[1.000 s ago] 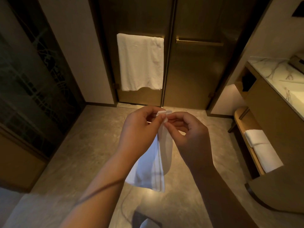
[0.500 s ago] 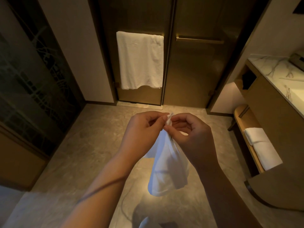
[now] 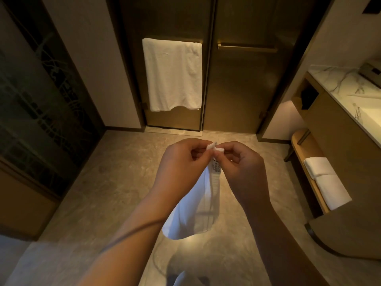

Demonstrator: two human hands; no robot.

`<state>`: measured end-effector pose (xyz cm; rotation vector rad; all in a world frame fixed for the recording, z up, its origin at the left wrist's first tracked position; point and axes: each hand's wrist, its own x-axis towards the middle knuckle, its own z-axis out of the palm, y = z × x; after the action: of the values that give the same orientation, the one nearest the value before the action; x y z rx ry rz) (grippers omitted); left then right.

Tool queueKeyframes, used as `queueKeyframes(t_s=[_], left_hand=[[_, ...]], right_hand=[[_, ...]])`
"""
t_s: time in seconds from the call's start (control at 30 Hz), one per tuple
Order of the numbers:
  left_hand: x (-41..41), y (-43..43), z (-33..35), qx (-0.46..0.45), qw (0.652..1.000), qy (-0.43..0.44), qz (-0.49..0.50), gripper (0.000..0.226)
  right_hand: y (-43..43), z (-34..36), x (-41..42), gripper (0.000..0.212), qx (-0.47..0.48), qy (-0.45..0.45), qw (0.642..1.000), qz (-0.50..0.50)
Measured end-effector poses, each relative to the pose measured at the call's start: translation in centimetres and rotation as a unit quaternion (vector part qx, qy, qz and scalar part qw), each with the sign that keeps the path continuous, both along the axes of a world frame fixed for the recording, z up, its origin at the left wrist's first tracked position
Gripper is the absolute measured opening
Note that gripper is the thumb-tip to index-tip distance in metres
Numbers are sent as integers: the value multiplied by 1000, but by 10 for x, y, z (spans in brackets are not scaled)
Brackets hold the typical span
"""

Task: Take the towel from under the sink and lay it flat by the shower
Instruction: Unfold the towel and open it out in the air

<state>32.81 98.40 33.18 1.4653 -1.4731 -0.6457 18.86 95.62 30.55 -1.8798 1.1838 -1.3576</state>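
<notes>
A white towel (image 3: pixel 198 207) hangs in front of me above the floor, with a small printed label near its top edge. My left hand (image 3: pixel 181 166) and my right hand (image 3: pixel 241 168) each pinch that top edge, fingertips almost touching. The cloth droops in loose folds below them. The shower's bronze glass doors (image 3: pixel 243 83) stand straight ahead, past a stretch of grey stone floor (image 3: pixel 127 174).
A large white towel (image 3: pixel 173 73) hangs on the left door's rail. To the right is the marble vanity (image 3: pixel 338 83), and a low wooden shelf (image 3: pixel 305 145) under it holds folded white towels (image 3: pixel 325 180). A dark patterned glass panel (image 3: pixel 41 112) lines the left.
The towel has unfolded and hangs longer and looser than a second ago. Both hands keep pinching its top edge, and the label has come into sight.
</notes>
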Motion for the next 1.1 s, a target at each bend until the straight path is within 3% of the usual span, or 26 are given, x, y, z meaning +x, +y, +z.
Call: queueKeyframes(t_s=[0.2, 0.53, 1.1], left_hand=[[15, -12, -1, -3, 998, -43, 55, 10], [64, -26, -3, -12, 982, -22, 186, 13], [68, -31, -23, 15, 974, -38, 224, 21]], right_hand=[[-16, 3, -3, 6, 3, 26, 1000, 0], [-58, 13, -53, 10, 41, 90, 983, -157], [-64, 7, -107, 19, 34, 69, 962, -260]])
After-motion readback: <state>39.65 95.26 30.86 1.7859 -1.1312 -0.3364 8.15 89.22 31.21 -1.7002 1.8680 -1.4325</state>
